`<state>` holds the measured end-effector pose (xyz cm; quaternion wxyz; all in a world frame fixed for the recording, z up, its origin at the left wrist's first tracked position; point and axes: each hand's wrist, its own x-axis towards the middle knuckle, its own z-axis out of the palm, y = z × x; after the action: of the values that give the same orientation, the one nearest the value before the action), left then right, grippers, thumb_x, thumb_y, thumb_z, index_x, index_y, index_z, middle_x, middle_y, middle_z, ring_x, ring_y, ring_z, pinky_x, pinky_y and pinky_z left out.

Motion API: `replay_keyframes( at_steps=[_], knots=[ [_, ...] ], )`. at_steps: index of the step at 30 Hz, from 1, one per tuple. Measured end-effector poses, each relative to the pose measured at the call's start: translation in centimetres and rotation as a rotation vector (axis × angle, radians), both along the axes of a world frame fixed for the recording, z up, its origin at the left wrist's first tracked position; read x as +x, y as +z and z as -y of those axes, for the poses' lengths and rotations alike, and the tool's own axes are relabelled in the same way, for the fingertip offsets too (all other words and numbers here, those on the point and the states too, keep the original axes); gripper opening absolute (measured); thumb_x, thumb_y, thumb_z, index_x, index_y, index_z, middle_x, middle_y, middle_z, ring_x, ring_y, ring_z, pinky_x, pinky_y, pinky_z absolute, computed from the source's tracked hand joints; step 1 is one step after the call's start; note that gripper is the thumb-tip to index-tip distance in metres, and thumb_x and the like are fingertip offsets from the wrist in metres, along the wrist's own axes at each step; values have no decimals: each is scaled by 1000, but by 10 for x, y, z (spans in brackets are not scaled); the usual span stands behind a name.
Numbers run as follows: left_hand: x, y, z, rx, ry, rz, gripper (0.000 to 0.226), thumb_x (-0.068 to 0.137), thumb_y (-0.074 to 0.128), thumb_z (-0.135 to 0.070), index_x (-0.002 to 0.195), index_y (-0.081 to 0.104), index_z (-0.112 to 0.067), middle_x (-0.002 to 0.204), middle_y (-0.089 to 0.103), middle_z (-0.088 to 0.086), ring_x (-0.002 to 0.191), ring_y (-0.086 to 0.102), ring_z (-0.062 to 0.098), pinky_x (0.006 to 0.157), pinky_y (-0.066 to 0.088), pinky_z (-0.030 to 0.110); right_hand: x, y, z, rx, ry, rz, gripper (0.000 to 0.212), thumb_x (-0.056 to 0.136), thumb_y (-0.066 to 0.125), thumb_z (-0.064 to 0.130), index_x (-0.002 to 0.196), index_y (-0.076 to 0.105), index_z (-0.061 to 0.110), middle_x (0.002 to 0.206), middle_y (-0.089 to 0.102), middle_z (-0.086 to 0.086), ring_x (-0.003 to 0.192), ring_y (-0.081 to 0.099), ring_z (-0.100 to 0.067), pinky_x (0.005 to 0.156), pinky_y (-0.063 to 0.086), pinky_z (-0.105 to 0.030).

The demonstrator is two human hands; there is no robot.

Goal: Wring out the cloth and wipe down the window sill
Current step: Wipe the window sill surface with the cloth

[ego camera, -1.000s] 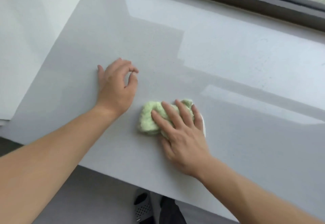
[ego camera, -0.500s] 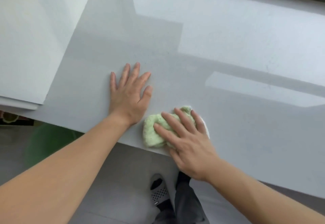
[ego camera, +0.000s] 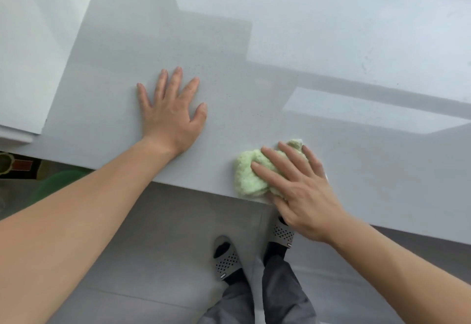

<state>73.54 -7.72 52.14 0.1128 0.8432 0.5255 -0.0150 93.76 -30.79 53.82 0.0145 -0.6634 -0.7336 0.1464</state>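
- My left hand (ego camera: 170, 117) is flat on the sill (ego camera: 229, 56), fingers spread and straight, holding nothing. The heel of the palm is near the sill's front edge.
- My right hand (ego camera: 300, 191) lies on top of the green cloth (ego camera: 251, 176), with the fingers straight and pressing down, not curled round it.
- The cloth's bunched up right at the sill's front edge, further right along the sill and clear of my left hand.
- The sill is pale grey and glossy, with bright window patches toward its back.
- Below the sill's front edge are my slippers (ego camera: 226, 260), grey with black dots.
- A white panel (ego camera: 30, 43) stands at the sill's left end.
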Motion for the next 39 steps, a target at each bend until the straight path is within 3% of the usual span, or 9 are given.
replay_keyframes(
  at_steps=[6, 9, 13, 18, 21, 27, 31, 34, 39],
  knots=[
    [45, 5, 7, 13, 5, 200, 58, 93, 33, -38, 147, 40, -18, 162, 24, 11, 152, 8, 29, 120, -7, 54, 58, -6, -55, 32, -602, 30, 60, 92, 33, 47, 151, 22, 41, 163, 19, 5, 150, 8, -26, 120, 1, -52],
    [85, 4, 5, -29, 19, 213, 61, 92, 32, -41, 150, 35, -22, 165, 16, 10, 153, 5, 28, 121, -5, 54, 24, -5, -24, 62, -301, 47, 61, 93, 41, 41, 152, 27, 38, 162, 23, 2, 151, 12, -29, 119, 9, -57],
    [110, -2, 8, 12, 68, -23, 63, 96, 24, -49, 155, 19, -30, 167, 0, 5, 153, -7, 27, 118, -7, 62, 59, -2, -16, 31, 71, 19, 65, 90, 43, 39, 152, 26, 42, 162, 24, 6, 151, 13, -25, 120, 10, -55],
    [111, -3, 9, 25, 65, -37, 66, 94, 19, -52, 156, 16, -29, 167, -1, 4, 153, -8, 26, 118, -6, 62, 145, -8, -131, 45, -486, -17, 58, 93, 34, 45, 150, 21, 46, 163, 17, 9, 151, 7, -22, 121, -3, -48],
    [113, -3, 10, 23, 76, -31, 66, 92, 22, -52, 154, 23, -29, 166, 5, 6, 153, -4, 26, 118, -6, 62, 126, -10, -159, 50, -720, -43, 56, 96, 33, 43, 150, 17, 46, 164, 11, 9, 151, 1, -23, 120, -6, -51],
    [140, 7, -8, 94, 175, 70, 51, 92, 33, -43, 136, 45, -20, 143, 39, 15, 140, 28, 34, 117, 0, 64, 132, -8, -131, 73, -180, -7, 57, 94, 34, 48, 150, 24, 44, 162, 22, 9, 150, 12, -23, 121, 1, -49],
    [175, 4, -32, 26, 141, 141, 52, 98, 33, -39, 148, 33, -24, 164, 16, 10, 152, 3, 28, 121, -7, 52, 211, -12, -202, 85, -453, -7, 58, 93, 37, 46, 150, 24, 45, 162, 21, 8, 150, 12, -24, 121, 1, -49],
    [204, -2, -46, -13, 169, 143, 55, 98, 31, -41, 152, 28, -27, 166, 7, 6, 153, -4, 25, 121, -6, 51, 211, -14, -236, 86, -644, -13, 57, 95, 36, 46, 150, 22, 44, 163, 16, 6, 151, 8, -27, 120, 0, -53],
    [214, -7, -44, 55, 195, 19, 63, 96, 20, -48, 156, 16, -30, 167, 1, 4, 153, -6, 25, 121, -3, 54, 187, -13, -199, 90, -169, -22, 58, 95, 37, 45, 151, 20, 45, 163, 18, 9, 151, 8, -23, 121, 0, -49]
  ],
)
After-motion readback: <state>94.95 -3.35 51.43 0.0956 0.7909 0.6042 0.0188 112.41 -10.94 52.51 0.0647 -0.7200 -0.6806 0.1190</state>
